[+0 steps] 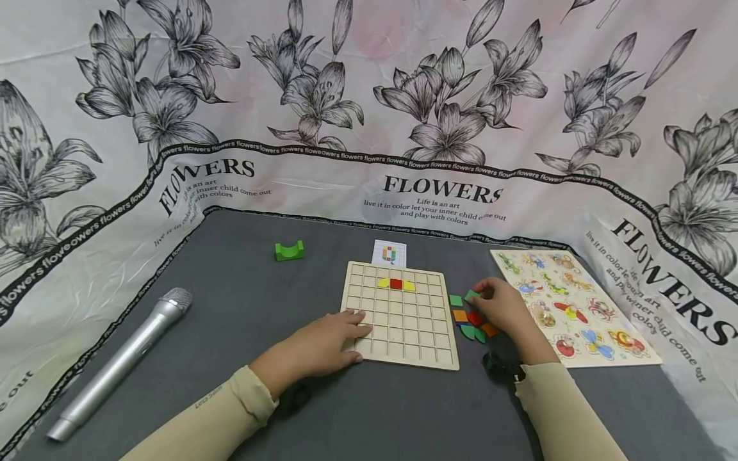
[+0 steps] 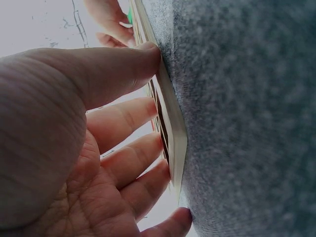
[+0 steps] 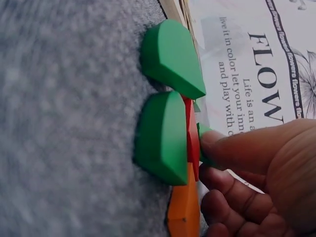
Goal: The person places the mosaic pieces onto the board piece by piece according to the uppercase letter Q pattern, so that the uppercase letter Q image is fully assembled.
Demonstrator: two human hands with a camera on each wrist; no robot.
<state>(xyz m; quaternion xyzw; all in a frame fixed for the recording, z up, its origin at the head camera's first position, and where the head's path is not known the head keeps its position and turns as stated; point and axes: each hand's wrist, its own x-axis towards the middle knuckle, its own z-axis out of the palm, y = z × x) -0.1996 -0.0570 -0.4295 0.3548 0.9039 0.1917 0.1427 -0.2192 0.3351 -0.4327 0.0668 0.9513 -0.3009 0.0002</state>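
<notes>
My left hand lies with fingers spread over the left edge of a wooden grid board. In the left wrist view its thumb touches the board's side. A red square sits in the upper part of the grid between two yellow pieces. Right of the board, my right hand pinches a green piece between thumb and fingers. Below it lie a red piece, orange pieces and two green rounded pieces; a green square lies beside the board.
A pattern card stands behind the board. To the right lies a wooden picture board with insects and other animals. A green cradle-shaped block and a silver microphone are on the left. Flower-printed cloth rises behind the grey table.
</notes>
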